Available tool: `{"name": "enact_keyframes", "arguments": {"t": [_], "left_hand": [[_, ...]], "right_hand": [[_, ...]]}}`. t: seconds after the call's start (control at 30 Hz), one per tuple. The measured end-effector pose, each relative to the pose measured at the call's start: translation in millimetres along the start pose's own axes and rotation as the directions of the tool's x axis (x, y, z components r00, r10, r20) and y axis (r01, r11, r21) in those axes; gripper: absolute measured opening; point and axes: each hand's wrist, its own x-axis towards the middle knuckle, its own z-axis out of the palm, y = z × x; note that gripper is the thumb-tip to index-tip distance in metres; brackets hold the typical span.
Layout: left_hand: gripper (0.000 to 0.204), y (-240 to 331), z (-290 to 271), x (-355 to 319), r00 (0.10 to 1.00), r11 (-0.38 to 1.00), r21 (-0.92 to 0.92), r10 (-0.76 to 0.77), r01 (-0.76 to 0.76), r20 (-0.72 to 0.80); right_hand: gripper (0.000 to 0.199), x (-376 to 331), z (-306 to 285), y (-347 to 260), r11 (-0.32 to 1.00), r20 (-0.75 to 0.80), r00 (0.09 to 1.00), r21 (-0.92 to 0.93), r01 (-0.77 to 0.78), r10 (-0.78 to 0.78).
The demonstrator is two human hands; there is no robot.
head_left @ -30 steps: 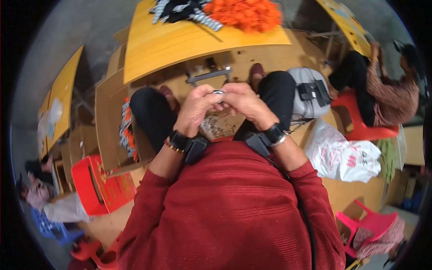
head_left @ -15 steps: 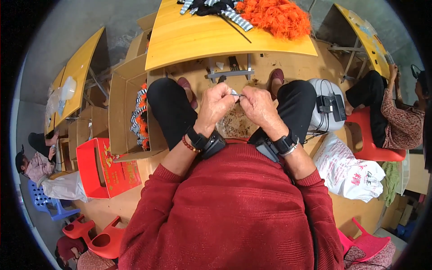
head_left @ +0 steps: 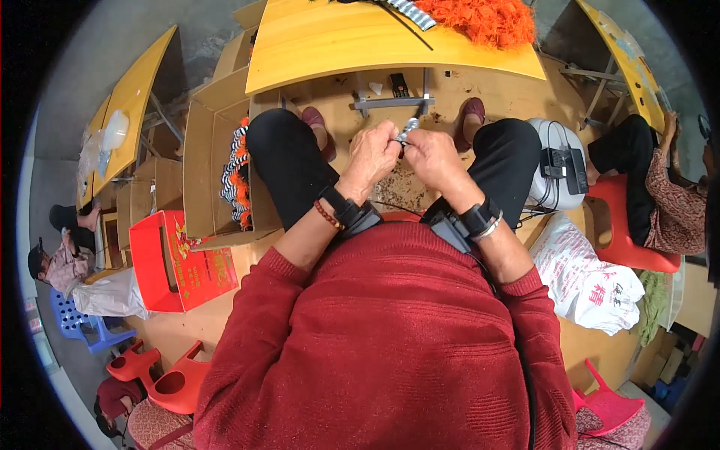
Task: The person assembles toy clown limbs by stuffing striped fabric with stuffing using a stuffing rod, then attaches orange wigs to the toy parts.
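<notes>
In the head view, a small shiny silver piece (head_left: 409,127) is being held up between both hands, over the lap and between the knees. It is being kept there, close in front of the body, so it can be seen well from above and worked on with the fingertips.

The left hand (head_left: 369,154) is being closed around the near end of the small piece, with the fingers curled in tight and pinching it. The right hand (head_left: 433,156) is being closed on it too, from the other side, and its fingertips are touching those of the left hand. The piece is too small to tell just what it is.

A black wrist band (head_left: 349,214) is being worn on the left arm, and another black band with a watch (head_left: 474,219) on the right arm.

Just past the hands, a long yellow wooden table top (head_left: 337,45) is being used to hold a fluffy orange pile (head_left: 484,19), likely so it is in easy reach. To the left, an open brown cardboard box (head_left: 204,161) is being filled with orange and striped bits. A red box (head_left: 176,262) is being kept beside it. To the right, a white plastic bag (head_left: 592,281) is lying on the floor, near a person on a red chair (head_left: 626,240).
</notes>
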Motion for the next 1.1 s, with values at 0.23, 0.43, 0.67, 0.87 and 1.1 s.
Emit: {"name": "enact_keyframes", "arguments": {"t": [0.23, 0.43, 0.67, 0.87, 1.1], "left_hand": [[0.014, 8.6, 11.8, 9.2, 0.847, 0.511, -0.692, -0.439, 0.51, 0.3], [0.01, 26.0, 5.5, 11.1, 0.846, 0.39, -0.806, -0.478, 0.446, 0.237], [0.01, 6.8, 3.0, 11.3, 0.792, 0.196, -0.811, -0.431, 0.551, 0.433], [0.009, 2.7, 3.8, 11.8, 0.81, -0.081, -0.85, -0.267, 0.521, 0.522], [0.013, 4.9, -5.5, 1.0, 0.875, 0.058, -0.874, -0.062, 0.483, 0.48]], "right_hand": [[0.016, 3.3, -2.9, 5.1, 0.971, 0.011, 0.997, 0.224, -0.083, 0.083], [0.015, 6.4, -5.4, 9.1, 1.0, -0.118, 0.993, -0.003, -0.025, 0.025], [0.014, 17.3, -3.7, 13.0, 0.993, -0.187, 0.982, -0.102, -0.057, 0.037], [0.013, 14.2, -7.2, 12.0, 0.992, -0.176, 0.978, 0.079, -0.103, 0.116], [0.01, 6.1, -16.0, 12.9, 0.843, -0.001, 0.969, 0.493, -0.216, 0.248]]}}
